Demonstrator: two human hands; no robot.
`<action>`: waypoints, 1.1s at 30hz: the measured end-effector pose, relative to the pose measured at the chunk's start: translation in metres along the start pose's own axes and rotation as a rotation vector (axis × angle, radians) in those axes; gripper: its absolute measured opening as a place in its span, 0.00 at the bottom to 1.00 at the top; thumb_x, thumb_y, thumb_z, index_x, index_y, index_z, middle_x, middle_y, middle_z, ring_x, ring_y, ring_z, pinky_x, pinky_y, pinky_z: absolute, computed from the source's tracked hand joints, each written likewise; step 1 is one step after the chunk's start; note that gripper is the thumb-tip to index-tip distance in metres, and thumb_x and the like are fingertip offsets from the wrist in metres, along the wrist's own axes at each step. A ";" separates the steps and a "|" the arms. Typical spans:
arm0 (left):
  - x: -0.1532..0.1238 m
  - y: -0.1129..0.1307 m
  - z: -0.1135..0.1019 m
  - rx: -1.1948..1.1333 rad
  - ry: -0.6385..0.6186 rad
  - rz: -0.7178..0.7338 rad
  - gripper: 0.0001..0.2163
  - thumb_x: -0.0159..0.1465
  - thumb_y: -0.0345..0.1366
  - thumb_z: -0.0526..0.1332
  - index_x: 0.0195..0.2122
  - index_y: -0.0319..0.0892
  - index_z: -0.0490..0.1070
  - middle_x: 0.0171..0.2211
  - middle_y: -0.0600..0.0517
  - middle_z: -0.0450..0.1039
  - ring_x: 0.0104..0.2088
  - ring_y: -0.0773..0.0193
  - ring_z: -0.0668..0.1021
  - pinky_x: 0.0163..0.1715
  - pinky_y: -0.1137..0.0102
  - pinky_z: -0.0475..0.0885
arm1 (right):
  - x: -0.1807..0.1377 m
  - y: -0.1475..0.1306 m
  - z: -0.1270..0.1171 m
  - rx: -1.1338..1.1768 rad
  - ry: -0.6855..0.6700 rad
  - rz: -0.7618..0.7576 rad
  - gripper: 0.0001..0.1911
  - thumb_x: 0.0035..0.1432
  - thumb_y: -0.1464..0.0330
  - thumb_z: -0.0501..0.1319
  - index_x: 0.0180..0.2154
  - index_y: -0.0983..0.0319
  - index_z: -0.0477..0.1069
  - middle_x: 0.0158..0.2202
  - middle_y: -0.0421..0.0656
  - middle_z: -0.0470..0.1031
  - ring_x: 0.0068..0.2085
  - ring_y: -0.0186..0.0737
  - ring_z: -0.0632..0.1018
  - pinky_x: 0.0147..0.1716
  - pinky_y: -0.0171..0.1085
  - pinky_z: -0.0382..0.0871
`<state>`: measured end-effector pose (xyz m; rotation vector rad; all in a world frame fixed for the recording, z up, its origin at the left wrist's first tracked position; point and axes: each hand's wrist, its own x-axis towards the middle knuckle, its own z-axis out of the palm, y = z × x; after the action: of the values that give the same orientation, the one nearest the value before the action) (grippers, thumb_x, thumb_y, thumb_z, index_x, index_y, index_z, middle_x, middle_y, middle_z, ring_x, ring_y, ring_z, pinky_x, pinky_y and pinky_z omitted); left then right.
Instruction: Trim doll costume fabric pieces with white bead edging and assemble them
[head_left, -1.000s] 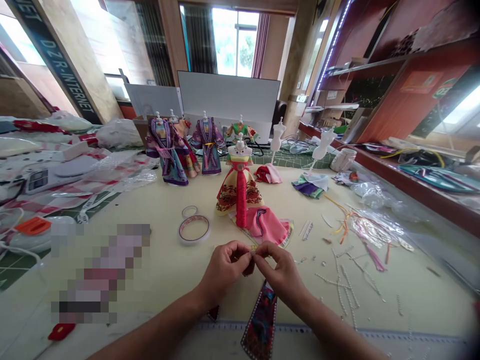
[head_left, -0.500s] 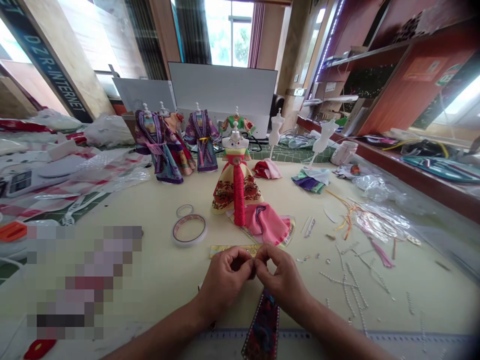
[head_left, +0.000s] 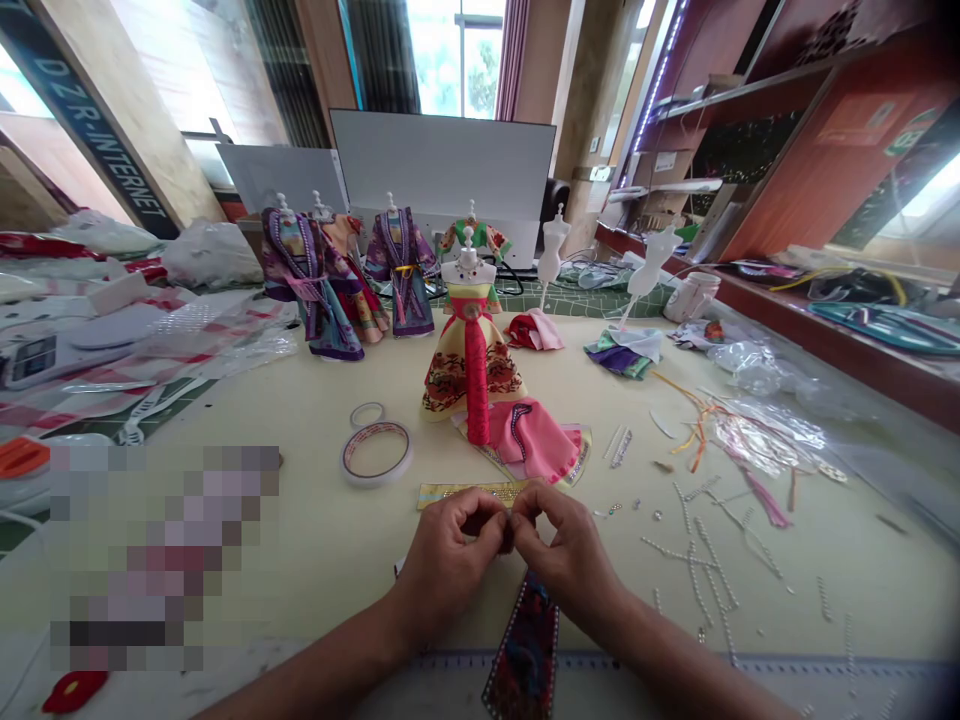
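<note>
My left hand and my right hand meet low in the middle of the view, fingertips pinched close together. Whatever lies between them is too small or hidden to name. Just beyond my fingers is a yellow strip of trim, partly covered by the hands. Below my right hand a dark patterned fabric strip with beaded edges runs toward the front edge. Past the strip stands a doll dress form in a yellow and red dress, with a pink cloth piece at its foot.
Rolls of tape lie left of the dress. Bead chains and orange cords are scattered at right. Purple-robed dress forms and bare white forms stand behind. A ruler lies along the front; a blurred patch covers the left.
The view has tilted very slightly. Both hands stay pinched together in nearly the same place, with little visible finger movement.
</note>
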<state>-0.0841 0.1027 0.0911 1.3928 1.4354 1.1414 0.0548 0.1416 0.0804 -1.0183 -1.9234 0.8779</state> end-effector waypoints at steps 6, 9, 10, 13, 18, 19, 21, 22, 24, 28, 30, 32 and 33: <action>0.001 -0.001 -0.002 0.043 0.013 0.018 0.06 0.58 0.34 0.59 0.27 0.40 0.72 0.24 0.52 0.74 0.27 0.66 0.75 0.28 0.75 0.69 | -0.001 0.000 0.000 -0.008 -0.013 -0.007 0.06 0.50 0.73 0.54 0.22 0.60 0.62 0.21 0.38 0.67 0.25 0.34 0.68 0.25 0.32 0.63; 0.000 -0.001 -0.003 0.066 0.030 0.022 0.05 0.57 0.34 0.59 0.27 0.40 0.72 0.24 0.53 0.74 0.26 0.66 0.75 0.27 0.74 0.69 | -0.001 0.000 0.000 -0.012 -0.021 -0.023 0.06 0.49 0.73 0.54 0.22 0.60 0.63 0.21 0.38 0.68 0.25 0.34 0.68 0.24 0.32 0.62; 0.000 0.000 -0.003 0.075 0.036 0.023 0.04 0.57 0.34 0.59 0.27 0.40 0.72 0.24 0.53 0.74 0.26 0.66 0.75 0.27 0.74 0.68 | -0.002 0.000 0.001 -0.013 -0.020 -0.029 0.06 0.49 0.73 0.54 0.22 0.60 0.63 0.21 0.38 0.68 0.25 0.34 0.68 0.25 0.32 0.62; -0.001 0.001 -0.003 0.124 0.047 0.031 0.05 0.57 0.34 0.59 0.27 0.41 0.72 0.25 0.53 0.74 0.28 0.65 0.74 0.28 0.75 0.68 | -0.002 0.000 0.000 -0.021 -0.017 -0.031 0.06 0.49 0.73 0.54 0.22 0.60 0.62 0.21 0.38 0.67 0.25 0.33 0.68 0.25 0.32 0.61; -0.003 0.001 -0.002 0.197 0.033 0.063 0.06 0.59 0.34 0.57 0.27 0.41 0.71 0.26 0.53 0.74 0.29 0.65 0.74 0.28 0.75 0.66 | -0.003 -0.001 -0.002 -0.035 -0.022 -0.012 0.06 0.48 0.75 0.54 0.22 0.61 0.62 0.21 0.38 0.67 0.24 0.33 0.67 0.21 0.31 0.57; -0.003 0.001 -0.002 0.206 0.031 0.071 0.06 0.60 0.34 0.57 0.27 0.41 0.70 0.26 0.53 0.73 0.29 0.65 0.73 0.28 0.75 0.66 | -0.003 -0.001 -0.002 -0.034 -0.026 -0.011 0.06 0.48 0.75 0.54 0.22 0.61 0.63 0.21 0.38 0.67 0.24 0.33 0.67 0.21 0.31 0.57; -0.003 0.001 -0.001 0.221 0.031 0.085 0.07 0.60 0.35 0.57 0.27 0.41 0.70 0.25 0.53 0.73 0.28 0.66 0.73 0.28 0.75 0.66 | -0.003 0.000 -0.002 -0.028 -0.035 -0.008 0.06 0.48 0.75 0.54 0.22 0.61 0.63 0.21 0.38 0.67 0.24 0.33 0.67 0.21 0.31 0.57; -0.003 0.001 -0.001 0.225 0.031 0.090 0.07 0.61 0.35 0.57 0.27 0.41 0.70 0.25 0.53 0.72 0.28 0.66 0.73 0.28 0.75 0.66 | -0.003 0.000 -0.002 -0.023 -0.040 -0.006 0.06 0.48 0.75 0.54 0.22 0.61 0.64 0.21 0.38 0.67 0.24 0.33 0.67 0.21 0.31 0.57; -0.004 0.001 -0.001 0.208 0.026 0.087 0.08 0.61 0.36 0.57 0.27 0.41 0.69 0.25 0.53 0.72 0.28 0.67 0.72 0.28 0.75 0.66 | -0.003 0.000 -0.003 -0.008 -0.048 -0.005 0.06 0.48 0.76 0.54 0.23 0.61 0.64 0.21 0.38 0.68 0.25 0.33 0.68 0.23 0.31 0.59; -0.003 0.002 0.000 0.045 -0.012 0.017 0.10 0.62 0.38 0.56 0.26 0.40 0.68 0.22 0.54 0.70 0.24 0.68 0.72 0.26 0.75 0.67 | 0.000 -0.003 -0.005 0.075 -0.098 0.014 0.07 0.52 0.75 0.52 0.25 0.61 0.66 0.23 0.38 0.71 0.26 0.33 0.72 0.27 0.32 0.64; -0.003 0.003 -0.001 -0.029 -0.008 -0.006 0.10 0.62 0.38 0.56 0.26 0.39 0.68 0.21 0.54 0.71 0.24 0.68 0.73 0.27 0.75 0.69 | 0.001 -0.006 -0.006 0.139 -0.124 0.034 0.08 0.53 0.74 0.52 0.26 0.62 0.67 0.24 0.39 0.72 0.27 0.34 0.73 0.28 0.33 0.66; -0.003 0.004 -0.002 -0.061 0.019 -0.010 0.08 0.61 0.37 0.58 0.27 0.39 0.69 0.23 0.54 0.72 0.26 0.68 0.74 0.28 0.75 0.70 | 0.001 -0.008 -0.007 0.169 -0.117 0.040 0.07 0.52 0.74 0.52 0.26 0.62 0.67 0.24 0.39 0.73 0.28 0.35 0.74 0.28 0.34 0.66; -0.003 0.004 -0.002 -0.067 0.030 -0.010 0.08 0.61 0.37 0.58 0.27 0.39 0.70 0.24 0.54 0.72 0.26 0.68 0.74 0.28 0.76 0.70 | 0.001 -0.008 -0.007 0.167 -0.109 0.034 0.07 0.51 0.74 0.53 0.26 0.62 0.68 0.24 0.40 0.73 0.28 0.35 0.74 0.29 0.34 0.67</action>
<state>-0.0851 0.1000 0.0952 1.3261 1.4104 1.1981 0.0572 0.1406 0.0904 -0.9229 -1.8899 1.1143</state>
